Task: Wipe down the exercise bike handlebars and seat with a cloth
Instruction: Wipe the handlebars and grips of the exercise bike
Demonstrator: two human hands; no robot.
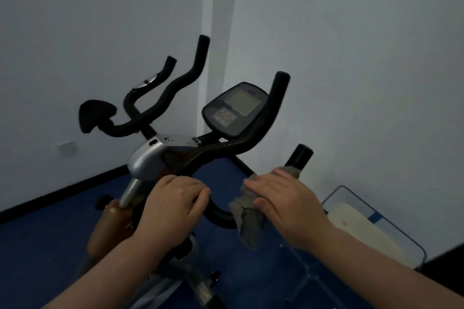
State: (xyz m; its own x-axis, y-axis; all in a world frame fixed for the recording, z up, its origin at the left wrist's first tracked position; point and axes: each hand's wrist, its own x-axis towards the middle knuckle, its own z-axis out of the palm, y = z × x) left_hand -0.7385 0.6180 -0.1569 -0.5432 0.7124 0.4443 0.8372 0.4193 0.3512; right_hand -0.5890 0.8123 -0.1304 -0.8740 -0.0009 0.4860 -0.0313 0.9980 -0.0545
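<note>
The exercise bike's black handlebars (263,133) branch out from a silver clamp in the middle of the view. My left hand (173,206) grips the near bar just below that clamp. My right hand (283,206) holds a grey cloth (244,223) wrapped round the near right grip, whose black end (301,155) sticks out beyond my fingers. Loose cloth hangs down under the bar. A black elbow pad (96,115) sits at the far left of the bars. The seat is out of view.
A dark console with a grey screen (236,109) is mounted behind the bars. White walls meet in a corner behind the bike. Blue floor (50,233) lies below. A clear plastic bin with a pale item (371,231) stands at the right.
</note>
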